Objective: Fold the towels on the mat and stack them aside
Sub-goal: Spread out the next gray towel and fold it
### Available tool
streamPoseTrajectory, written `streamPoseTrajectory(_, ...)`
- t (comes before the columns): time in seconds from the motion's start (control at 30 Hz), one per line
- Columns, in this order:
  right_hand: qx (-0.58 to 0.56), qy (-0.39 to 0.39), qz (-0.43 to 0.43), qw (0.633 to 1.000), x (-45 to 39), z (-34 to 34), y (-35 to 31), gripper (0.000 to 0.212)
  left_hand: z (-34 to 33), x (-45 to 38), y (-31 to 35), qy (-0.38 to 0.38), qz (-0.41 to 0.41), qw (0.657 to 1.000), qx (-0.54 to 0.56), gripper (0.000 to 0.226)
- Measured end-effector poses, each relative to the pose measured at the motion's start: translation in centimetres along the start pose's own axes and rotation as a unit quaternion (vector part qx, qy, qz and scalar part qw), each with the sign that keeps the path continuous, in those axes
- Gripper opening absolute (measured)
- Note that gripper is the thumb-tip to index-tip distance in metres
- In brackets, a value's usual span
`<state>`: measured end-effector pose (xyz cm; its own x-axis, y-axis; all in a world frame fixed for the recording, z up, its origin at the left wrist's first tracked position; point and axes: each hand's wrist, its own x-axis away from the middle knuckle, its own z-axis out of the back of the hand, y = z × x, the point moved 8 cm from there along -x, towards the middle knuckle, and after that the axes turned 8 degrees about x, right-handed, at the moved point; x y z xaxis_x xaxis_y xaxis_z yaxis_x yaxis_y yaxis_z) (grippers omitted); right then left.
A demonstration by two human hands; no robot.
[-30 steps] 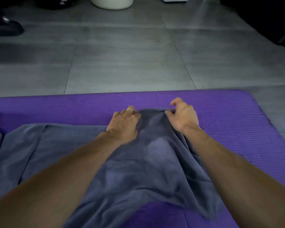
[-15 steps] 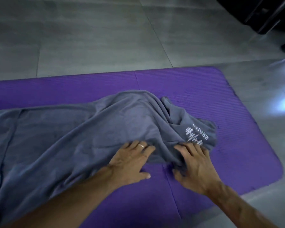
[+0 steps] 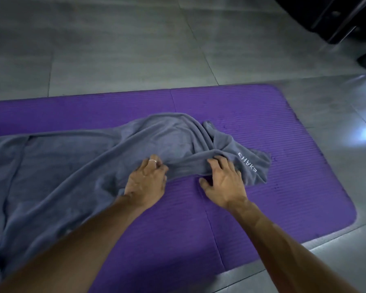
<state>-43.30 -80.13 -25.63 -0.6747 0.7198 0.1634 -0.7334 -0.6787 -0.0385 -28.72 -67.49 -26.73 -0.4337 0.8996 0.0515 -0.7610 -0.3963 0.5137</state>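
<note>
A grey towel (image 3: 89, 166) lies rumpled across the purple mat (image 3: 283, 127), spreading from the mat's left edge to a bunched end near its right side, where white lettering (image 3: 247, 163) shows on the cloth. The person leans over the mat's near edge with both arms out. The left hand (image 3: 146, 182) grips the towel's near hem, its fingers curled into the fabric, a ring on one finger. The right hand (image 3: 223, 182) grasps the same rolled hem just beside the lettering, fingers hooked over the fold and thumb on the mat. The mat rests on a grey tiled floor (image 3: 114, 49).
</note>
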Motion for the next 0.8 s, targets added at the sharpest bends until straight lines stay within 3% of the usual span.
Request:
streamPoseTrajectory(0.07, 0.038, 0.024, -0.005, 0.999, 0.2, -0.3, 1.1, 0.064, -1.2, 0.5, -0.4, -0.084, 0.000, 0.995, -0.056, 0.063)
streamPoseTrajectory(0.13, 0.076, 0.056, -0.029, 0.995, 0.0, 0.4, 2.5, 0.063, -1.6, 0.7, -0.7, -0.113, 0.010, 0.991, -0.077, 0.072)
streamPoseTrajectory(0.2, 0.109, 0.032, -0.022, 0.993, -0.7, 0.5, 3.0, 0.053, -1.1, 0.2, -0.6, -0.088, 0.011, 0.994, -0.063, 0.053)
streamPoseTrajectory(0.27, 0.068, 0.009, 0.000, 0.998, -1.1, 0.7, 3.1, 0.041, -0.4, -0.3, 0.3, -0.064, -0.011, 0.995, -0.073, 0.033)
streamPoseTrajectory(0.4, -0.011, 0.049, 0.033, 0.998, 0.2, 3.0, 4.1, 0.030, 0.6, 0.2, 3.1, 0.013, -0.163, 0.983, -0.081, 0.006)
streamPoseTrajectory(0.47, -0.030, 0.061, 0.053, 0.996, 1.8, 4.0, 4.6, 0.026, 1.1, 1.4, 4.4, 0.035, -0.227, 0.972, -0.053, 0.004)
streamPoseTrajectory(0.53, -0.065, 0.040, 0.050, 0.996, 3.7, 4.6, 5.6, 0.023, 1.5, 2.8, 5.7, 0.024, -0.250, 0.968, -0.005, 0.019)
streamPoseTrajectory(0.6, -0.063, 0.007, 0.061, 0.996, 5.7, 4.5, 6.5, 0.018, 0.7, 4.1, 6.7, -0.028, -0.270, 0.962, 0.006, 0.025)
streamPoseTrajectory(0.67, -0.036, 0.036, 0.085, 0.995, 7.9, 4.8, 8.0, 0.016, -1.0, 5.5, 7.6, -0.110, -0.290, 0.950, -0.015, 0.023)
streamPoseTrajectory(0.73, -0.014, 0.089, 0.057, 0.994, 10.0, 5.6, 10.1, 0.018, -2.4, 6.5, 8.4, -0.168, -0.298, 0.940, -0.020, 0.023)
streamPoseTrajectory(0.8, 0.031, 0.073, 0.026, 0.997, 11.7, 5.4, 11.5, 0.015, -3.6, 7.1, 9.8, -0.234, -0.290, 0.928, -0.020, 0.030)
